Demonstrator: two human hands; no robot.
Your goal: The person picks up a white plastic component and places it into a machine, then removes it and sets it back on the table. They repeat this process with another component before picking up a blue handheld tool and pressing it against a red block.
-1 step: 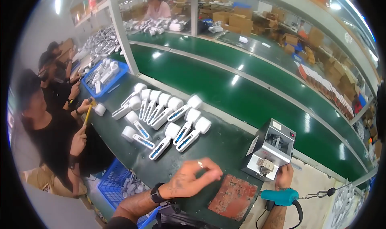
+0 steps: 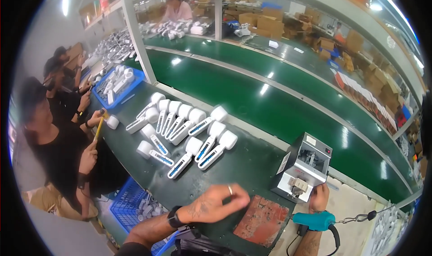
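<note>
My left hand point(image 2: 216, 205) hovers over the dark green bench, its ringed fingers curled inward toward the thumb. Its palm faces down, so anything inside the fingers is hidden. Beside it lies a worn reddish-brown plate point(image 2: 261, 221). My right hand point(image 2: 319, 197) is at the right side of a small metal box-shaped machine point(image 2: 302, 168); its fingertips are hidden there. A teal power screwdriver point(image 2: 314, 220) hangs from a chain in front of my right forearm. Left of the machine, several white round-headed handles with blue inner strips point(image 2: 212, 156) lie grouped on the bench.
A green conveyor belt point(image 2: 252, 94) runs behind the bench. A blue tray point(image 2: 140, 76) of white parts stands at far left, a blue basket point(image 2: 120, 206) below. A co-worker point(image 2: 54, 143) at left holds a yellow-handled hammer point(image 2: 98, 132). A metal post point(image 2: 135, 38) rises at the bench edge.
My left hand has tipped slightly, its knuckles a little lower and the fingers more curled. My right hand and the parts on the bench look unchanged.
</note>
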